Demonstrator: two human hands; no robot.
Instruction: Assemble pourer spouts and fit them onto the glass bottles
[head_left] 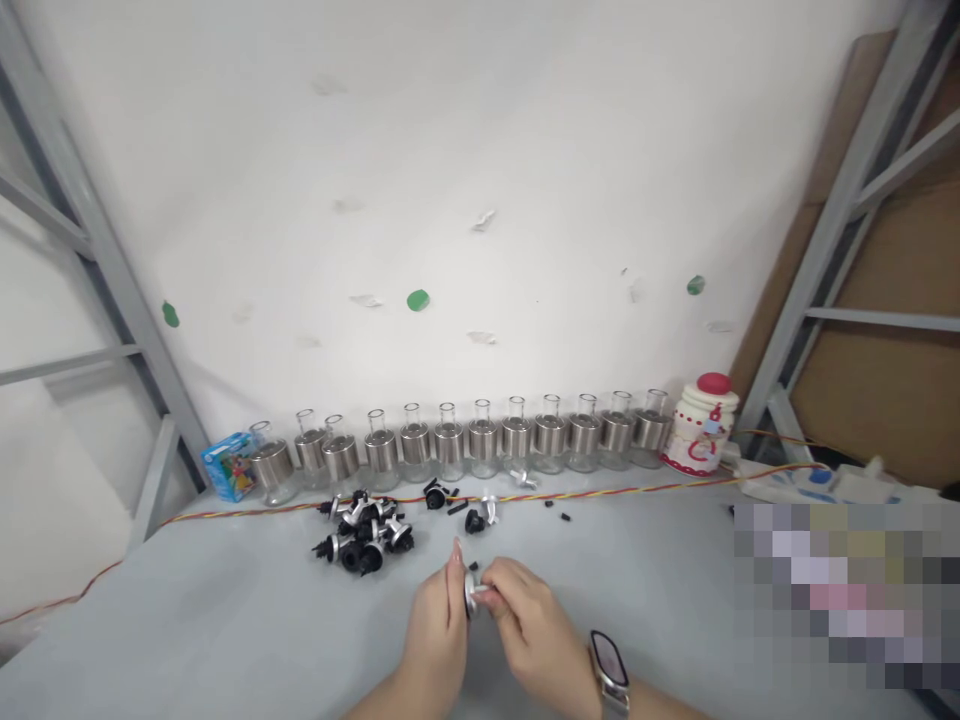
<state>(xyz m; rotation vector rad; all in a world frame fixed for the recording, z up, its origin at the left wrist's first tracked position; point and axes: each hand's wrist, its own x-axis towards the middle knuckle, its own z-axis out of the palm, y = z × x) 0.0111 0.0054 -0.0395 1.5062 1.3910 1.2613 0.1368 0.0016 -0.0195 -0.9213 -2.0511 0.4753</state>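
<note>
Near the front of the table, both hands meet on a silver pourer top [471,594] with a round disc and a short spout. My left hand [439,625] has its fingers closed around the disc from the left, thumb pointing up. From the right, my right hand [529,620] pinches the spout between thumb and fingers; a watch is on that wrist. A small black piece [473,566] shows just above the pourer top. Beyond the hands lie a black stopper part [475,521] and a silver spout [490,508]. The palms' inner sides are hidden.
A pile of black-and-silver pourer tops [367,535] lies left of centre. Several glass bottles with metal sleeves [448,440] line the wall, between a blue box [229,466] and a white jar with a red lid [701,425]. A twisted red-yellow wire [615,490] crosses the table.
</note>
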